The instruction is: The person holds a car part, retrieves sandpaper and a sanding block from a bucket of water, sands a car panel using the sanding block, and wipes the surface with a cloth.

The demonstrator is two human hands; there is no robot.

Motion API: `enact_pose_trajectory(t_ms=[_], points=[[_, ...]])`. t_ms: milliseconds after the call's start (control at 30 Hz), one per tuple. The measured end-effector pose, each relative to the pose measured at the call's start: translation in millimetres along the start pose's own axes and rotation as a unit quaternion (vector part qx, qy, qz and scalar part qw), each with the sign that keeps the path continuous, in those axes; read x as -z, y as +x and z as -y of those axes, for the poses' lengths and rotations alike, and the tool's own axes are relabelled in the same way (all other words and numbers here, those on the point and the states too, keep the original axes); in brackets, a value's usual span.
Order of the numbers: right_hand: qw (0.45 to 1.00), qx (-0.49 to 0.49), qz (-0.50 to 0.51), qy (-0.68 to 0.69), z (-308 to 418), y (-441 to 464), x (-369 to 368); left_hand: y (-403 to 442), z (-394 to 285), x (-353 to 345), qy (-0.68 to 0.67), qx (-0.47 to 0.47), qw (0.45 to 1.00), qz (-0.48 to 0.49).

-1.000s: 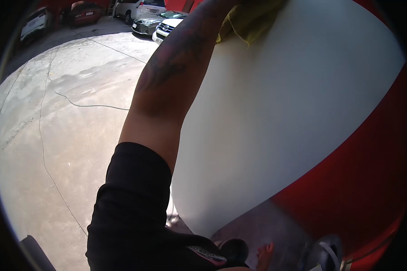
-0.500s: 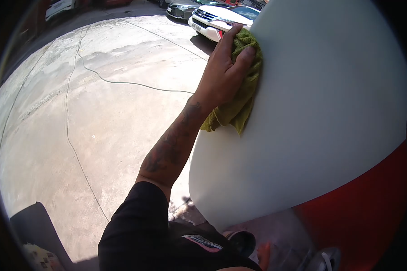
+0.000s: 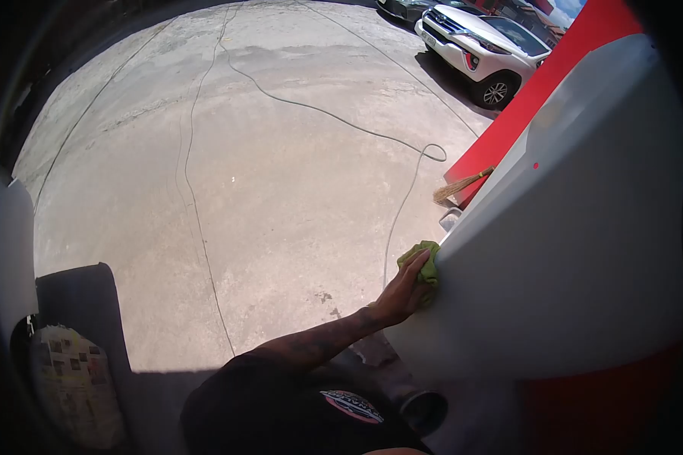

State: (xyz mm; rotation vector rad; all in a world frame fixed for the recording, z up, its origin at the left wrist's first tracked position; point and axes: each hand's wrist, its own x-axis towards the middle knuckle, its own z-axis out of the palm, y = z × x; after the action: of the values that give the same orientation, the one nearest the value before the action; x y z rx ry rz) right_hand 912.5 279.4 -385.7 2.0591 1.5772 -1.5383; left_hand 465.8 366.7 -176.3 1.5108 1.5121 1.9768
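My left hand (image 3: pixel 404 294) is closed on a green cloth (image 3: pixel 420 262) and holds it against the left edge of a large, smooth, pale panel (image 3: pixel 554 280). The cloth is bunched between my fingers and the panel. The panel fills the right of the view, with a small red dot (image 3: pixel 536 165) near its upper part. My left arm reaches across from a black sleeve. My right hand is out of sight.
A thin hose (image 3: pixel 319 108) runs across the concrete floor (image 3: pixel 296 189). Beyond the panel are a straw broom (image 3: pixel 463 187), a red wall (image 3: pixel 501 133) and a parked white car (image 3: pixel 482 45). A dark round container (image 3: pixel 423 412) stands low near my body. Newspaper-covered material (image 3: pixel 76 379) is at left.
My left hand has moved down and nearer along the panel's edge with the cloth. The view has shifted, bringing the broom, red wall and more of the white car into sight.
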Motion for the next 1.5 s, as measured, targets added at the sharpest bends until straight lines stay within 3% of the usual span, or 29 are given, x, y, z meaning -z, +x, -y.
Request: enact_pose_trajectory(t_ms=[267, 400, 500, 633, 667, 867, 967, 1033, 1167, 1200, 1300, 1433, 1500], points=[[0.99, 0.124, 0.049, -0.046, 36, -3, -51, -109, 48, 6, 0.036, 0.146, 0.983, 0.105], [0.978, 0.195, 0.067, -0.037, 53, -19, -87, -176, 22, 41, 0.046, 0.197, 0.966, 0.163], [0.964, 0.254, 0.075, -0.015, 69, -41, -115, -217, 5, 63, 0.071, 0.274, 0.924, 0.255], [0.939, 0.335, 0.07, 0.03, 89, -86, -153, -210, -72, 105, 0.055, 0.421, 0.825, 0.374], [0.932, 0.353, 0.07, 0.039, 93, -95, -162, -223, -64, 104, 0.079, 0.353, 0.845, 0.393], [0.885, 0.46, 0.047, 0.055, 119, -136, -193, -247, -52, 112, 0.09, 0.197, 0.886, 0.411], [0.857, 0.512, 0.018, 0.057, 135, -141, -209, -241, -39, 125, 0.077, 0.197, 0.876, 0.433], [0.843, 0.532, -0.008, 0.074, 147, -141, -219, -224, -46, 144, 0.061, 0.254, 0.862, 0.434], [0.862, 0.464, -0.039, 0.201, 182, -121, -264, -181, -44, 186, 0.1, 0.288, 0.835, 0.459], [0.865, 0.438, -0.042, 0.242, 193, -118, -278, -168, -44, 199, 0.079, 0.343, 0.813, 0.463], [0.852, 0.378, -0.041, 0.36, 233, -127, -311, -149, -9, 233, -0.013, 0.326, 0.816, 0.478], [0.845, 0.344, -0.046, 0.407, 258, -138, -314, -78, 9, 268, -0.009, 0.227, 0.859, 0.459], [0.831, 0.349, -0.124, 0.415, 233, -130, -317, -34, 24, 275, -0.004, 0.244, 0.883, 0.4]])
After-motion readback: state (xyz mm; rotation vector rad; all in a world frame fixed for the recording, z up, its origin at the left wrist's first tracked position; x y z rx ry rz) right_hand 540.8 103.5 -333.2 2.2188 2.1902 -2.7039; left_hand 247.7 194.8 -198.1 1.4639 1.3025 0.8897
